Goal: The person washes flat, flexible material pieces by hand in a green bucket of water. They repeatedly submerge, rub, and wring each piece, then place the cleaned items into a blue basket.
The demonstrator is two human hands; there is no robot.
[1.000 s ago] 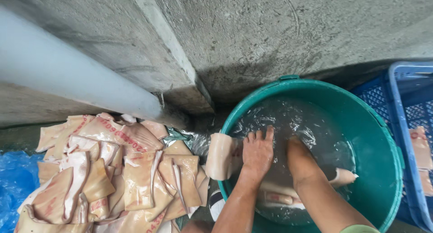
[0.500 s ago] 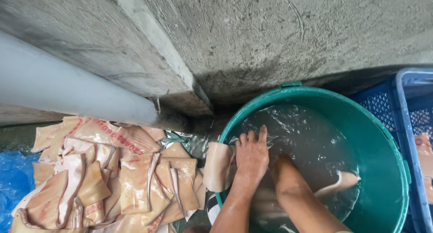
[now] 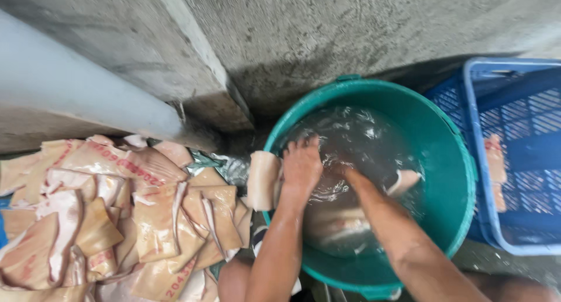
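Outdoor or back-yard wash area of a meat-processing or market site, at floor level: rough, stained concrete wall (image 3: 362,39) and a grey pipe (image 3: 70,85) running along its base. Fittings: green plastic tub (image 3: 450,161) of water, blue slatted plastic crate (image 3: 520,161) just beside it. Stock: heap of pale, stamped pork-skin slabs (image 3: 117,214) on the ground.
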